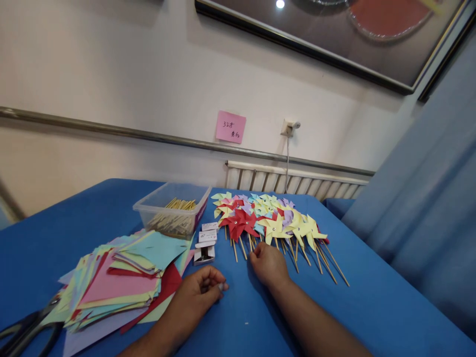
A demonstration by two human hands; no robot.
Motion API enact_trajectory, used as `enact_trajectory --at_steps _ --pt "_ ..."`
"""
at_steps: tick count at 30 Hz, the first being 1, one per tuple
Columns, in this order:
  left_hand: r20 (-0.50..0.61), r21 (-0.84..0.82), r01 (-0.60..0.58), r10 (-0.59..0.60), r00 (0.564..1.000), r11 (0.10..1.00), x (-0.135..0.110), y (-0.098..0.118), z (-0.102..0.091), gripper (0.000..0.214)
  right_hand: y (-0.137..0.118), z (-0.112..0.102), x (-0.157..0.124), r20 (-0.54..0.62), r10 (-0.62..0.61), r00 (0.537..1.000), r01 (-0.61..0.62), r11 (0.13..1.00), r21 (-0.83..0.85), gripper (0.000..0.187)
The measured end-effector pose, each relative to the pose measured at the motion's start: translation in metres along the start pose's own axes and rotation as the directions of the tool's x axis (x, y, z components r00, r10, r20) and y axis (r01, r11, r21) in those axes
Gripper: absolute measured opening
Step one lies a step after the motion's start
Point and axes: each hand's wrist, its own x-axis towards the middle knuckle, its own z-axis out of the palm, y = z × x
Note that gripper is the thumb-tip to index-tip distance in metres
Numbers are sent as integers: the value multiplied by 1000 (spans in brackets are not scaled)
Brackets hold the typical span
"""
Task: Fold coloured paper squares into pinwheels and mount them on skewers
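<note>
My right hand (269,265) is closed at the near edge of a pile of paper pinwheels, its fingertips around the lower end of a stick under a red pinwheel (238,224). The pinwheels are yellow, red, purple and light blue, on thin wooden sticks that point toward me. My left hand (201,295) hovers over or rests on the blue table, fingers curled and thumb near the index finger. A small greyish spot shows at the thumb tip; whether it is a held thing I cannot make out. Just beyond it stands a small open box (204,254) with dark contents.
Left of my hands lies a stack of coloured paper sheets (119,287), with black-handled scissors (33,322) beside it. A clear plastic tub (148,209) holds many thin sticks. More small boxes (207,236) stand near it. A wall and radiator (297,179) bound the blue table (372,317).
</note>
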Motion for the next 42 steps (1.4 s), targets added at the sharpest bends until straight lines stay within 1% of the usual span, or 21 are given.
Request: enact_trajectory --at_steps 4,9,15,22,25,29,31,33,34,36,37,38,41,42 --pt "10 5 2 -2 1000 1000 0 -1 -1 12 -2 -5 -2 -31 -2 1000 1 999 -36 18" --pt "8 22 -7 7 1000 1000 0 -3 -1 15 3 -14 -2 -65 14 998 -19 997 -78 21" --pt "14 62 -8 7 1000 998 -2 0 2 15 5 -12 -3 -37 -11 999 8 997 -81 21" --pt "25 112 -10 7 1000 994 -6 7 3 15 5 -13 -5 -41 -40 998 37 996 -81 32" --pt "42 137 -19 14 999 990 -8 11 4 11 3 -13 -9 -62 -88 994 84 994 -70 34" --pt "109 257 -50 23 994 965 -13 13 5 11 -3 -12 -20 -106 -199 974 198 980 -18 29" --pt "153 307 -78 32 988 948 -15 14 4 12 -7 -9 -26 -121 -247 961 253 967 33 26" --pt "186 339 -99 37 982 936 -18 15 4 11 -13 -5 -33 -118 -280 953 295 947 128 25" --pt "193 347 -107 41 980 932 -19 16 4 11 -16 -2 -37 -109 -284 953 301 932 203 26" --pt "192 347 -120 55 980 930 -20 17 4 10 -23 7 -45 -59 -237 970 238 862 448 30" --pt "192 340 -126 63 979 932 -20 18 4 8 -28 12 -49 -17 -200 980 172 798 578 32" --pt "189 330 -133 72 979 935 -21 18 4 7 -33 16 -53 42 -160 986 85 707 702 34" --pt "152 311 -132 87 984 941 -20 14 4 5 -49 27 -65 148 -115 982 -59 559 827 37" --pt "127 310 -126 91 988 942 -19 12 4 6 -54 29 -67 209 -83 974 -143 486 862 37"
